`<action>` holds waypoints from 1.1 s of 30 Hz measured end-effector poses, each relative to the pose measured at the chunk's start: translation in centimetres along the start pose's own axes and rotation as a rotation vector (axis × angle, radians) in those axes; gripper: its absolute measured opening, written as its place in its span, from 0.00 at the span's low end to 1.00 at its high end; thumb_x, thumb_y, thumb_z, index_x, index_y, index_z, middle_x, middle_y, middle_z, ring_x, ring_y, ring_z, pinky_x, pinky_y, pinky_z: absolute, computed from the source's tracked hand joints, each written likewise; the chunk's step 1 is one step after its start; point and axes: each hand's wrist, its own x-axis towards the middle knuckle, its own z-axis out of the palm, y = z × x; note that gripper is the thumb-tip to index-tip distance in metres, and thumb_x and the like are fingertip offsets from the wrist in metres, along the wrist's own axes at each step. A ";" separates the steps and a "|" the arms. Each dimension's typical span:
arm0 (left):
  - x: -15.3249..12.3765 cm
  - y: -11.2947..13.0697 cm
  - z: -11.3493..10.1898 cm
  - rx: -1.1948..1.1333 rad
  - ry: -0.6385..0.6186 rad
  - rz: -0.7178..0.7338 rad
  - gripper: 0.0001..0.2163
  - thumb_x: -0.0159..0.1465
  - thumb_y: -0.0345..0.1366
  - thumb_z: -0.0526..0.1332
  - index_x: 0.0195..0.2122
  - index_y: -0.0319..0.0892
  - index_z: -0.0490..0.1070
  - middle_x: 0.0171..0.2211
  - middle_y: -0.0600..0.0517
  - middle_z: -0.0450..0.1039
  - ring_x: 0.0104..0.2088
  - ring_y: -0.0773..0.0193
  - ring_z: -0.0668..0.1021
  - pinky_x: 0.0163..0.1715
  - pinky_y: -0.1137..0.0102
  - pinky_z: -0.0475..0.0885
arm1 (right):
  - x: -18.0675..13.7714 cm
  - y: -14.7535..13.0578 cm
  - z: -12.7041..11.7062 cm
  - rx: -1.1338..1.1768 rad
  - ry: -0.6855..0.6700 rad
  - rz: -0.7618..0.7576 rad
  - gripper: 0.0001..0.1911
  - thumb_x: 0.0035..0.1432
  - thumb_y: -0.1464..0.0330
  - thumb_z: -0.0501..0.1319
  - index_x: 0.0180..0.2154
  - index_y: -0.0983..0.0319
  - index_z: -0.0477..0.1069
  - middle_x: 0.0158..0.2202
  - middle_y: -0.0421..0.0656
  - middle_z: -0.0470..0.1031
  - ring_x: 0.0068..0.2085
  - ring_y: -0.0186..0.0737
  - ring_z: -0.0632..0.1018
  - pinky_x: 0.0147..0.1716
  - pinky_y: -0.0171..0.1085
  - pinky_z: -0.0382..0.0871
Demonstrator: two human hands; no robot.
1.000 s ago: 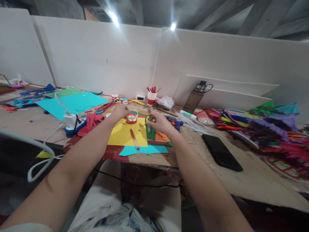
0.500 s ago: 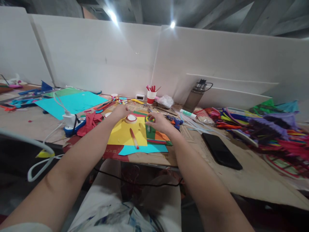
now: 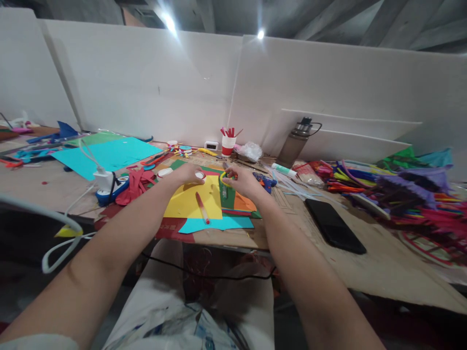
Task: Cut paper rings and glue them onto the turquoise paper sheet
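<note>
My left hand [image 3: 189, 174] has its fingers closed around the edge of a small white round cup piece with a red rim [image 3: 199, 175], over the top of a yellow paper sheet [image 3: 182, 201]. Its fingertips are partly hidden. My right hand [image 3: 241, 179] grips scissors with yellow-green handles [image 3: 223, 181], above green paper [image 3: 229, 201]. A red marker [image 3: 201, 206] lies on the yellow sheet, its end reaching toward a light-blue paper strip [image 3: 219, 224]. Orange paper [image 3: 244, 203] shows beneath my right wrist.
Behind stand a red-and-white paper cup of red sticks [image 3: 228, 146] and a grey bottle [image 3: 295, 143]. A phone [image 3: 333, 226], glue stick [image 3: 284, 170] and blue glue gun [image 3: 265, 182] lie right. Red strips [image 3: 134, 187] and a power strip [image 3: 111, 190] are left.
My left hand has moved right and down onto the white round piece, which it now partly covers. My right hand still holds the scissors, almost in the same place.
</note>
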 end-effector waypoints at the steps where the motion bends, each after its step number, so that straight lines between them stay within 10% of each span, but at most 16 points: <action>1: 0.1 -0.2 0.2 0.002 0.016 -0.008 0.17 0.42 0.40 0.74 0.35 0.46 0.79 0.42 0.46 0.80 0.46 0.49 0.78 0.43 0.69 0.69 | 0.0 0.0 0.0 0.005 0.006 0.003 0.14 0.57 0.67 0.64 0.45 0.63 0.75 0.38 0.45 0.78 0.37 0.38 0.76 0.39 0.37 0.67; 7: 0.1 -1.0 0.3 0.138 0.117 -0.046 0.18 0.50 0.44 0.70 0.41 0.42 0.78 0.48 0.38 0.78 0.50 0.45 0.77 0.49 0.64 0.68 | -0.1 0.5 -0.2 0.034 0.094 0.039 0.11 0.57 0.67 0.63 0.42 0.63 0.76 0.35 0.42 0.77 0.34 0.37 0.75 0.35 0.36 0.66; 15: 0.1 0.4 0.0 0.062 0.226 -0.056 0.25 0.57 0.46 0.67 0.53 0.38 0.73 0.53 0.35 0.73 0.56 0.42 0.72 0.56 0.59 0.63 | -0.7 -0.8 -0.3 -0.094 -0.184 -0.168 0.08 0.57 0.71 0.65 0.39 0.61 0.80 0.36 0.43 0.78 0.34 0.37 0.75 0.35 0.34 0.66; 33: -0.4 2.6 1.1 -0.179 0.340 0.171 0.05 0.59 0.35 0.64 0.34 0.42 0.78 0.44 0.44 0.78 0.51 0.53 0.76 0.56 0.63 0.65 | -3.9 -3.3 0.5 -0.391 -0.366 -0.334 0.04 0.57 0.74 0.63 0.31 0.64 0.77 0.46 0.48 0.72 0.48 0.46 0.68 0.50 0.44 0.58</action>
